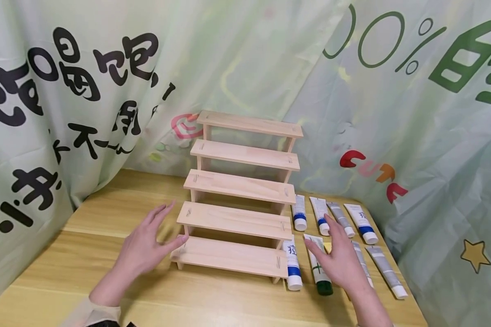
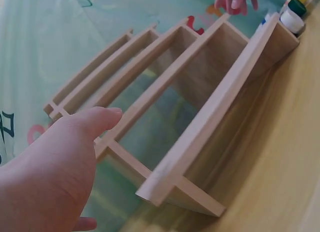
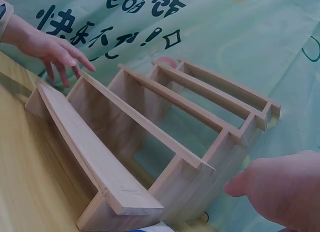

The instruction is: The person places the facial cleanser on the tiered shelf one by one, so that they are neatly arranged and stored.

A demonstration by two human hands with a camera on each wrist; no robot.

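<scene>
A pale wooden stepped rack (image 1: 234,221) with several tiers stands on the table. My left hand (image 1: 142,249) is at its left side, fingers spread and thumb tip overlapping the lowest tiers in the head view. To the right of the rack, my right hand (image 1: 340,260) hovers above some tubes with its thumb and fingers apart. Neither hand holds anything. Under the right hand lies a white tube with a green cap (image 1: 324,287), partly hidden. A blue-banded white tube (image 1: 293,268) lies right beside the rack's lowest tier. In the right wrist view, the rack (image 3: 135,111) shows its open sides.
More tubes lie in rows at the right of the table, including a grey tube (image 1: 386,272) and a blue-banded white tube (image 1: 361,223). Curtains with printed lettering (image 1: 249,59) hang behind and at both sides. The wooden tabletop (image 1: 212,299) extends in front of the rack.
</scene>
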